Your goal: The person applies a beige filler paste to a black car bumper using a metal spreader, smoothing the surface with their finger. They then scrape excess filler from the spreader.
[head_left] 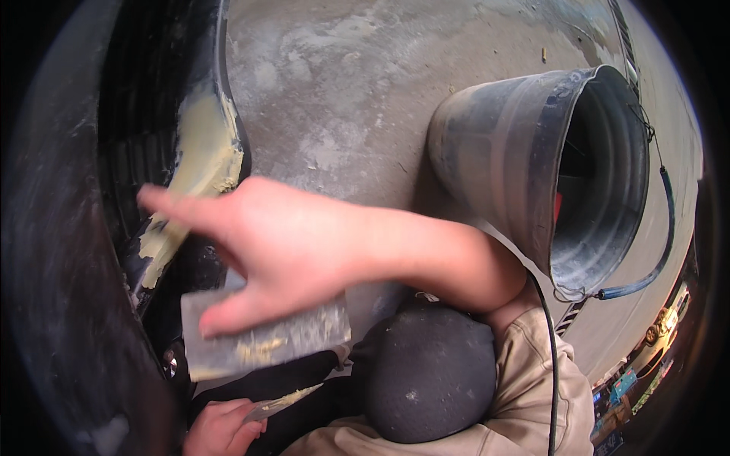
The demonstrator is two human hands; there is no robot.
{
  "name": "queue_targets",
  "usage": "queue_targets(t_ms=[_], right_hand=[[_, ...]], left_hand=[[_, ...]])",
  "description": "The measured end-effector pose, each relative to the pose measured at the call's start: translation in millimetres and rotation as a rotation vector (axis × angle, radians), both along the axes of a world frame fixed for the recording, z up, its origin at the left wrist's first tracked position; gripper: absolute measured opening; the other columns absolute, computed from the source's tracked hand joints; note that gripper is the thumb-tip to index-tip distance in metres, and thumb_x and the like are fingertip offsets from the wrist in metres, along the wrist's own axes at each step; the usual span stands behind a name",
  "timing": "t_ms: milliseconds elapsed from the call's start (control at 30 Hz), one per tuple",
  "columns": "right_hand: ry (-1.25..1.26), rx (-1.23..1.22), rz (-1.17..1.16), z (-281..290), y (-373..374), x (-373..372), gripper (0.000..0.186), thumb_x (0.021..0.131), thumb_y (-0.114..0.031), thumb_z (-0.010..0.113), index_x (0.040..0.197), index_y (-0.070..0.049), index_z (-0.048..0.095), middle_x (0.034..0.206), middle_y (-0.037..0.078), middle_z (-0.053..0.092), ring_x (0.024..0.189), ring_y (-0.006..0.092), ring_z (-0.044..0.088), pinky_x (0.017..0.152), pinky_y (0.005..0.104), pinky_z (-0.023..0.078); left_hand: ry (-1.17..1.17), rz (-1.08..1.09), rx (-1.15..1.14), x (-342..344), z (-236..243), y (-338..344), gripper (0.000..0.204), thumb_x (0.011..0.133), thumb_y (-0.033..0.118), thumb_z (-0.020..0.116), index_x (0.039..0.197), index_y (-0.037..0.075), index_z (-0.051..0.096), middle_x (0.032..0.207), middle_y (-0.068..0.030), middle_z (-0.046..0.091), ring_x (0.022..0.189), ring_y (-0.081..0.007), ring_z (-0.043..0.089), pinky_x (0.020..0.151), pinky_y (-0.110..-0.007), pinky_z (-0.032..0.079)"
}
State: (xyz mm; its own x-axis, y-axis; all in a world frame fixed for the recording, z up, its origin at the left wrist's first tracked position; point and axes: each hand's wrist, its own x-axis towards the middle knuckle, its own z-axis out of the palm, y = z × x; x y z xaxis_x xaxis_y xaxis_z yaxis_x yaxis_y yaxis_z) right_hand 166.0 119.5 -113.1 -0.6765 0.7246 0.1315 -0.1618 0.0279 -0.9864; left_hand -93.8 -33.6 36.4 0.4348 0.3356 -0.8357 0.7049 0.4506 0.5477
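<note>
My right hand (277, 239), slightly blurred, reaches left with its index finger stretched over the pale yellow filler (205, 144) on a black curved panel (220, 45). Whether that fingertip touches the filler I cannot tell. Its thumb lies on a flat grey mixing board (304, 327) smeared with filler; the fingers beneath are hidden, and the board appears gripped there. Low in the view, my left hand (224, 429) is closed round a small filler spreader (285, 403) with filler along its blade. The spreader is apart from the board.
A grey metal bucket (502, 144) stands on the stained concrete floor (334, 91), its mouth toward the right, with a wire handle (661, 251). My dark-clad knee (430, 372) is close below my right forearm. A black cable (553, 365) runs past my beige clothing.
</note>
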Motion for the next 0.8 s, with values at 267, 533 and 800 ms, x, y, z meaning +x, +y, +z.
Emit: queue_targets(t_ms=[267, 533, 800], right_hand=[[-0.157, -0.05, 0.128, -19, 13, -7, 0.109, 0.072, -0.031, 0.085, 0.156, 0.009, 0.028, 0.079, 0.02, 0.069, 0.079, 0.0324, 0.072, 0.073, 0.0363, 0.057], [-0.094, -0.056, 0.134, -10, 4, -11, 0.111, 0.073, -0.029, 0.085, 0.157, 0.009, 0.024, 0.083, 0.021, 0.07, 0.081, 0.0338, 0.073, 0.074, 0.0369, 0.057], [-0.026, -0.054, 0.156, 1, -1, -13, 0.11, 0.073, -0.026, 0.083, 0.156, 0.012, 0.022, 0.081, 0.021, 0.07, 0.078, 0.0337, 0.072, 0.072, 0.0371, 0.057]], left_hand=[[0.002, -0.014, 0.227, 14, 11, 7, 0.019, 0.1, 0.015, 0.055, 0.095, 0.0, 0.066, 0.078, -0.0137, 0.06, 0.065, -0.0289, 0.058, 0.061, -0.038, 0.046], [0.0, -0.008, 0.039, 17, 7, 15, 0.019, 0.1, 0.012, 0.053, 0.101, -0.002, 0.066, 0.082, -0.0146, 0.06, 0.069, -0.0301, 0.058, 0.064, -0.039, 0.046], [-0.003, -0.02, 0.024, 10, 4, 11, 0.02, 0.1, 0.013, 0.054, 0.096, -0.001, 0.067, 0.081, -0.0122, 0.063, 0.066, -0.0272, 0.061, 0.063, -0.036, 0.049]])
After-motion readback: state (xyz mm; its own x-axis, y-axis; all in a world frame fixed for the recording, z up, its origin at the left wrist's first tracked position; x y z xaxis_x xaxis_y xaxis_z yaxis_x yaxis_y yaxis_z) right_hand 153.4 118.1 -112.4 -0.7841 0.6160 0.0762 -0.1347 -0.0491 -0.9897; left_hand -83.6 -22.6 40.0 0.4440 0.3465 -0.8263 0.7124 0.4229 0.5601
